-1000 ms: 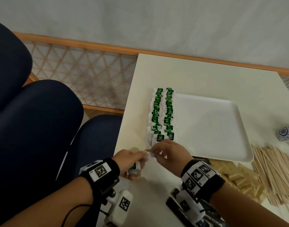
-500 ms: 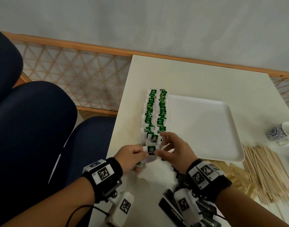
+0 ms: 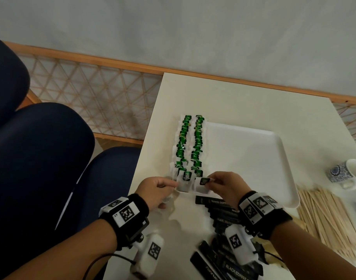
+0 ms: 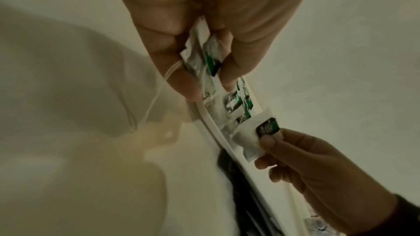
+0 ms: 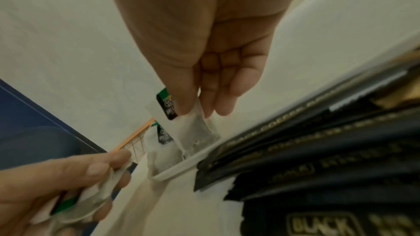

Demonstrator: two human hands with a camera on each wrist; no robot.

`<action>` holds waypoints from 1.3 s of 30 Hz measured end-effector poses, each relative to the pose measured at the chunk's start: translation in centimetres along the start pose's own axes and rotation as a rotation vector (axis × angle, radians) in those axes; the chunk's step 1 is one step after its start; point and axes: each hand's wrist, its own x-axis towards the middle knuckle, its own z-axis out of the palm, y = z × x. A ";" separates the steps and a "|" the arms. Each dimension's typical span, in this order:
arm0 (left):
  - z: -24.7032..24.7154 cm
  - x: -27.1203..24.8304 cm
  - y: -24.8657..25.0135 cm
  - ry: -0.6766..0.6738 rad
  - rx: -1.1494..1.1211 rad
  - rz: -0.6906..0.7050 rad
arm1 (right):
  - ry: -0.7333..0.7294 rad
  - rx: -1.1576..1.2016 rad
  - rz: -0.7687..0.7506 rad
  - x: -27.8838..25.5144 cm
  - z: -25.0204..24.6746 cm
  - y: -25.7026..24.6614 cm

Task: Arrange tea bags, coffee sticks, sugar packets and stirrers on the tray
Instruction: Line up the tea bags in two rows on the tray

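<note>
Two rows of white tea bags with green tags [image 3: 190,142] run along the left side of the white tray [image 3: 254,158]. My right hand [image 3: 223,183] pinches a tea bag [image 3: 201,184] [image 4: 252,137] [image 5: 181,119] by its tag at the tray's near left corner, at the near end of the right row. My left hand [image 3: 157,188] grips a small bunch of tea bags [image 4: 204,62] [image 5: 90,196] just left of that corner; a thread hangs from them. Black coffee sticks [image 3: 219,211] [image 5: 318,159] lie under my right wrist.
Wooden stirrers [image 3: 324,219] are heaped right of the tray's near edge. Two blue-patterned cups [image 3: 344,174] stand at the right. The table's left edge [image 3: 144,142] borders a dark blue seat [image 3: 42,158]. A wooden lattice rail runs behind.
Both hands moved forward to the tray's near left corner. The right hand took a tea bag from the left hand's bunch and carried it to the near end of the right row.
</note>
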 end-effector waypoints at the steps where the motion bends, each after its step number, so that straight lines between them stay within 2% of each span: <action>1: -0.1 0.0 0.1 0.015 0.035 0.017 | -0.027 -0.017 0.006 0.4 0.1 0.0; 5: -0.2 0.4 0.3 0.087 0.202 0.068 | -0.020 -0.078 0.007 1.3 0.5 -0.3; 9: 0.1 1.6 0.5 0.144 0.344 0.050 | -0.048 -0.126 0.030 1.1 0.9 -0.4; 12: 0.7 2.2 0.8 0.125 0.492 0.028 | -0.050 -0.149 0.033 1.3 1.4 -0.5; 16: 1.1 2.5 1.5 0.105 0.679 0.065 | -0.052 -0.102 0.057 1.8 1.6 -0.6; 21: 0.3 3.1 1.1 0.118 0.622 0.044 | 0.017 -0.086 0.115 2.2 1.2 -0.5; 28: 0.8 3.0 1.7 0.152 0.599 0.045 | 0.034 -0.095 0.221 2.6 1.2 -0.6; 32: 0.7 3.8 2.0 0.172 0.627 0.039 | -0.006 -0.084 0.202 2.8 1.1 -0.4; 39: 0.8 4.2 2.7 0.118 0.594 0.070 | -0.003 -0.024 0.167 3.4 1.0 -0.7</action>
